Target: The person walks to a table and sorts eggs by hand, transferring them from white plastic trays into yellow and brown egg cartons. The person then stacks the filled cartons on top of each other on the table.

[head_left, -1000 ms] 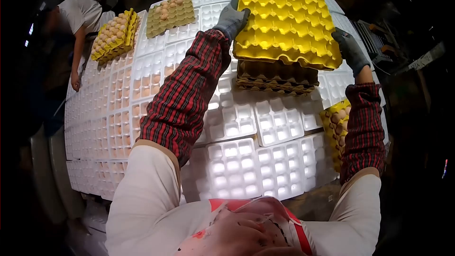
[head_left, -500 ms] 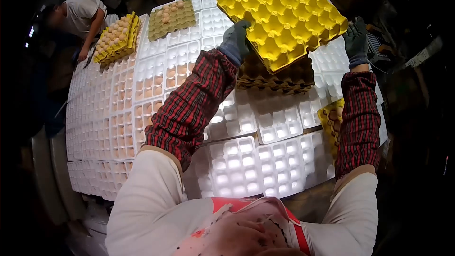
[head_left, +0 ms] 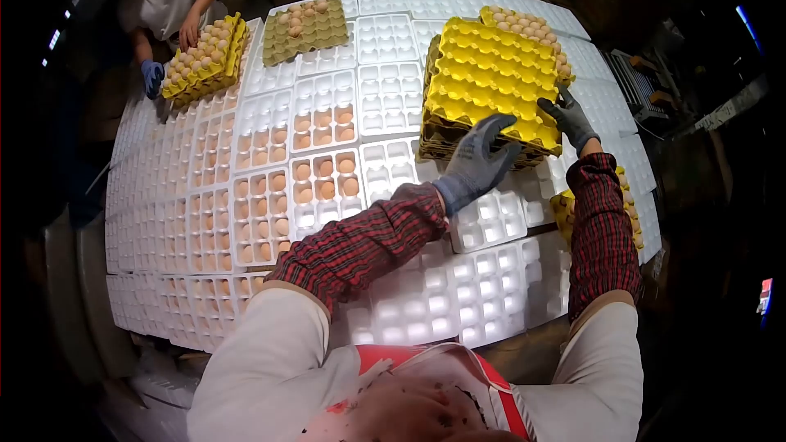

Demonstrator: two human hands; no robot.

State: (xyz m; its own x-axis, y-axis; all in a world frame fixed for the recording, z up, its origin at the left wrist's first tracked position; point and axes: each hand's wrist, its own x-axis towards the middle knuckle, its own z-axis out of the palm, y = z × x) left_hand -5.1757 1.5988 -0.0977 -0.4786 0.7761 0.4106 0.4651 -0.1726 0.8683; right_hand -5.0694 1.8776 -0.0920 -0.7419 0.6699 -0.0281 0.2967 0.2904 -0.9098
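A yellow egg tray (head_left: 491,65), with no eggs on its top side, lies on a stack of darker egg trays (head_left: 438,146). My left hand (head_left: 479,165), in a grey glove, is at the stack's front edge with thumb and fingers apart. At the tray's front right corner is my right hand (head_left: 571,119), also gloved, its fingers spread and touching or very near the edge. Behind the stack, a yellow tray full of eggs (head_left: 528,29) is partly hidden. Another yellow tray with eggs (head_left: 626,205) sits by my right forearm, which covers part of it.
White foam egg trays (head_left: 389,110) cover the table, and several on the left hold brown eggs (head_left: 325,188). A drab tray (head_left: 304,30) with a few eggs lies at the back. Far left, a co-worker (head_left: 168,0) has hands by a stacked yellow tray of eggs (head_left: 205,61).
The raised yellow tray has come down onto the stack. My left hand has let go and moved right and toward me; my right hand has moved inward. The co-worker has straightened up.
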